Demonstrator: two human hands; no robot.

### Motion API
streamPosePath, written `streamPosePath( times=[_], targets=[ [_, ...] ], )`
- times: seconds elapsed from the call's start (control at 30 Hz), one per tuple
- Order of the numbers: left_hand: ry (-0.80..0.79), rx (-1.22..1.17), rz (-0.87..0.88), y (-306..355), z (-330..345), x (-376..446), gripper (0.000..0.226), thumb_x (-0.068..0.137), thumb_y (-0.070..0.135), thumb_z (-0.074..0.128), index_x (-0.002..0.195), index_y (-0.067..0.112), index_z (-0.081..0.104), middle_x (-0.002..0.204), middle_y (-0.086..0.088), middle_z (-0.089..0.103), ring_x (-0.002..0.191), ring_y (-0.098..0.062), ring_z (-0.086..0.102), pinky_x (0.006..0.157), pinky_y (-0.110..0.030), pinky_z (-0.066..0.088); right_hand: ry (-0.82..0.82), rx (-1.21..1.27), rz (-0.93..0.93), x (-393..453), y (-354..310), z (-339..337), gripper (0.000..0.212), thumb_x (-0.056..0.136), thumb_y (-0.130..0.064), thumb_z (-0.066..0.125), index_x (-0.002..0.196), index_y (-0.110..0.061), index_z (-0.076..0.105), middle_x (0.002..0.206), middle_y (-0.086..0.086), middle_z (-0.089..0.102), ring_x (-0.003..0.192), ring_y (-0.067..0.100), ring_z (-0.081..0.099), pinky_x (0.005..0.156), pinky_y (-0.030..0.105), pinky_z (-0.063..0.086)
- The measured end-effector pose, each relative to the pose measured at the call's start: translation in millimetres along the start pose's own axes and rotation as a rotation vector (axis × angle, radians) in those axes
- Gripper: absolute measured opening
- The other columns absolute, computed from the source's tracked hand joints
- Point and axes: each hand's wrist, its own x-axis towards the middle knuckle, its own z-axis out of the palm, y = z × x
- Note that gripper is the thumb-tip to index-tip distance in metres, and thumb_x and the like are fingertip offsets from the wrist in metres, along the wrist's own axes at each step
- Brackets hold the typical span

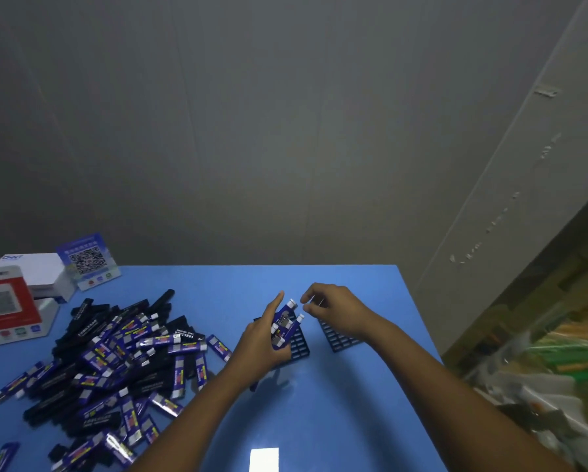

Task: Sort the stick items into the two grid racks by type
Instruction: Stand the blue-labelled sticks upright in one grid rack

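Hands are meeting over the far middle of the blue table top (319,420). The left hand (263,338) is gripping a small bundle of blue stick items with white caps (283,327), its fingers curled round their lower ends and its forefinger stretching up along them. The right hand (333,306) is hovering just beside the white cap of the topmost stick, thumb and fingers loosely bent toward it and holding nothing; whether a fingertip is touching the cap cannot be told.

Under the left hand, the first black plastic grid rack (299,342) is lying flat on the table, partly hidden by the bundle. The second black plastic grid rack (338,337) is lying just to its right, partly covered by the right wrist.

Left of the racks, a large loose heap of blue sticks and black stick items (115,362) is spreading over the table, the two kinds mixed together. Behind the heap, at the table's far left corner, a white cardboard box (35,270), a blue card printed with a square code (88,260) and a red and white card stand (4,306) are standing. A small white paper slip (264,458) is lying at the near edge.
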Motion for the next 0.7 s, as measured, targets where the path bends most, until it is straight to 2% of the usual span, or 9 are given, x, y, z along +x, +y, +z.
streamPosePath(
  times=[0.13, 0.23, 0.33, 0.47, 0.6, 0.7],
  targets=[
    [-0.054, -0.003, -0.012, 0.5, 7.4, 18.4, 0.101, 0.074, 0.009, 0.072, 0.152, 0.04, 0.016, 0.097, 0.008, 0.067, 0.077, -0.006, 0.066, 0.072, -0.031, 0.058, -0.018, 0.024, -0.016, 11.5, 5.3, -8.8, 0.011, 0.096, -0.029, 0.065, 0.106, -0.023, 0.067, 0.093, -0.002, 0.068, 0.082, 0.006, 0.062, 0.066, 0.02, 0.048],
    [-0.079, 0.002, -0.01, 0.5, 11.8, 27.8, 0.103, 0.076, 0.01, 0.074, 0.152, 0.042, 0.013, 0.102, 0.012, 0.063, 0.085, -0.006, 0.066, 0.073, -0.027, 0.059, -0.031, 0.021, -0.034, 18.4, 9.4, -13.2, 0.009, 0.095, -0.033, 0.067, 0.099, -0.025, 0.067, 0.085, -0.007, 0.068, 0.076, 0.004, 0.061, 0.064, 0.02, 0.047],
    [-0.083, -0.008, -0.018, 2.3, 16.1, 35.2, 0.103, 0.077, 0.011, 0.076, 0.152, 0.04, 0.011, 0.107, 0.014, 0.058, 0.092, -0.004, 0.064, 0.075, -0.023, 0.059, -0.048, 0.04, -0.041, 23.9, 15.4, -16.9, 0.008, 0.095, -0.033, 0.066, 0.099, -0.025, 0.067, 0.083, -0.004, 0.071, 0.072, 0.006, 0.062, 0.064, 0.021, 0.048],
    [-0.097, -0.002, -0.025, 6.7, 25.2, 42.7, 0.106, 0.077, 0.014, 0.078, 0.153, 0.038, 0.009, 0.105, 0.012, 0.06, 0.087, -0.003, 0.065, 0.07, -0.015, 0.054, -0.08, 0.043, -0.055, 31.2, 27.5, -24.8, 0.008, 0.096, -0.031, 0.066, 0.097, -0.024, 0.068, 0.084, -0.002, 0.07, 0.071, 0.008, 0.059, 0.064, 0.021, 0.045],
    [-0.096, -0.013, -0.07, 12.9, 37.0, 50.5, 0.106, 0.078, 0.013, 0.076, 0.153, 0.039, 0.007, 0.101, 0.011, 0.063, 0.085, -0.006, 0.065, 0.068, -0.013, 0.052, -0.13, 0.039, -0.095, 39.8, 42.4, -35.7, 0.006, 0.096, -0.031, 0.066, 0.096, -0.025, 0.068, 0.089, -0.007, 0.067, 0.081, 0.01, 0.06, 0.069, 0.02, 0.044],
    [-0.068, -0.037, -0.128, 14.3, 46.1, 52.2, 0.105, 0.076, 0.012, 0.075, 0.151, 0.041, 0.008, 0.099, 0.008, 0.064, 0.084, -0.009, 0.066, 0.07, -0.022, 0.057, -0.122, 0.063, -0.126, 46.5, 54.4, -46.0, 0.008, 0.097, -0.03, 0.064, 0.095, -0.023, 0.067, 0.092, -0.005, 0.068, 0.084, 0.013, 0.062, 0.075, 0.025, 0.048]
  ],
)
